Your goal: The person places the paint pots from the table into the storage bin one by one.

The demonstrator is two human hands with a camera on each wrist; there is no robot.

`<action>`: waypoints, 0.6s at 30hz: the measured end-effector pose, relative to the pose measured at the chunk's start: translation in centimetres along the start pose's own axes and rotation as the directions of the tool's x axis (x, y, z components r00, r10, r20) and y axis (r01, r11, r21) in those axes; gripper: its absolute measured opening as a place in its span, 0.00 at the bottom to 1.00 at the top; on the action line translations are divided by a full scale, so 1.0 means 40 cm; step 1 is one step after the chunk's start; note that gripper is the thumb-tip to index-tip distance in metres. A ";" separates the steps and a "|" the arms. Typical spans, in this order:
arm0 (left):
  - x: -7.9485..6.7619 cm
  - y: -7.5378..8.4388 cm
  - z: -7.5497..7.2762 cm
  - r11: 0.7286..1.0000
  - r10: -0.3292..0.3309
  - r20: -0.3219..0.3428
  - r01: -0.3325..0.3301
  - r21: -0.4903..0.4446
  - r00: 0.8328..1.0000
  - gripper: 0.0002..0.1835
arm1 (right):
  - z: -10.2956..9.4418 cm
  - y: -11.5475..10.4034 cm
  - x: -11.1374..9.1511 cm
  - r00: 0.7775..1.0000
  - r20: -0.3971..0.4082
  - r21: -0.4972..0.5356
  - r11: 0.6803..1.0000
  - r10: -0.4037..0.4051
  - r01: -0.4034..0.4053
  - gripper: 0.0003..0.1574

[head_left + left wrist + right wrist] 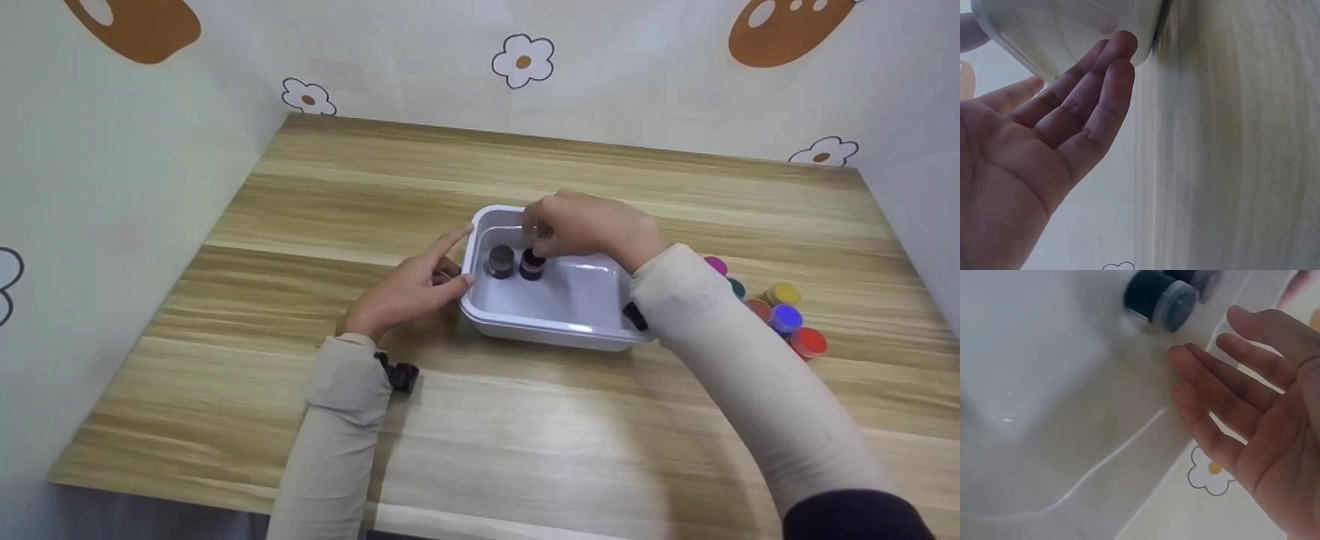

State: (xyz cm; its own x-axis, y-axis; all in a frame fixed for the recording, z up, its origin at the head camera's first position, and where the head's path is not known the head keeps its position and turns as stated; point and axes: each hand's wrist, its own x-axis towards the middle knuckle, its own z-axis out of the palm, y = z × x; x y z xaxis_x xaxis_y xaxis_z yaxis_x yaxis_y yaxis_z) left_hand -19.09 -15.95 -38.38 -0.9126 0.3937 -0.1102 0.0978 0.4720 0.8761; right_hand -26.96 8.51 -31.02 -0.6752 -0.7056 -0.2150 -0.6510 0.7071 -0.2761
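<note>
Right hand [589, 225], fingers parted and empty, is nearer; the upright dark jar [532, 266] stands just beyond its fingertips. Left hand [403, 292], fingers extended, touches the tub [556, 335].

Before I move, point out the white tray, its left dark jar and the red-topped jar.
White tray [555, 326]: head view, near rim.
Left dark jar [501, 262]: head view, mid-body.
Red-topped jar [810, 342]: head view, top.

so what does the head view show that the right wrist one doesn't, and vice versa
Only the head view: the coloured pots beside the white tray, the wooden table and both sleeves.
Only the right wrist view: the palm side of the right hand.
Both: the right hand, the tray, two dark jars and the flower-patterned wall.
</note>
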 end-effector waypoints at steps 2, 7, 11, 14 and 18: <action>0.002 0.002 0.001 1.000 0.006 0.003 -0.006 0.009 1.000 0.39 | -0.017 0.002 -0.014 1.000 -0.016 0.027 1.000 -0.007 0.007 0.17; 0.005 0.004 0.001 1.000 0.010 0.002 -0.010 0.017 1.000 0.39 | -0.064 0.001 -0.053 0.999 -0.051 0.087 0.996 -0.008 0.012 0.19; 0.004 0.002 0.001 1.000 0.016 0.004 -0.016 0.014 1.000 0.39 | -0.097 0.017 -0.094 0.995 -0.099 0.107 0.994 -0.001 0.012 0.18; 0.003 -0.001 0.001 0.999 0.035 0.009 -0.035 -0.007 0.999 0.40 | -0.118 0.039 -0.134 0.989 -0.151 0.109 0.994 0.014 0.003 0.16; 0.003 -0.008 0.000 0.999 0.043 0.009 -0.043 -0.015 0.999 0.40 | -0.137 0.077 -0.202 0.977 -0.198 0.115 0.992 0.074 -0.052 0.15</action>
State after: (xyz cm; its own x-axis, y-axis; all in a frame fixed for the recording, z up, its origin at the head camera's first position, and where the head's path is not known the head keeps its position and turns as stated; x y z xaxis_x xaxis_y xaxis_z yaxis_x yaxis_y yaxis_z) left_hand -19.23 -16.06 -38.66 -0.9039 0.4207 -0.0768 0.1309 0.4431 0.8869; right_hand -25.40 16.66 -25.01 -0.7768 -0.6281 -0.0456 -0.5706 0.7327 -0.3709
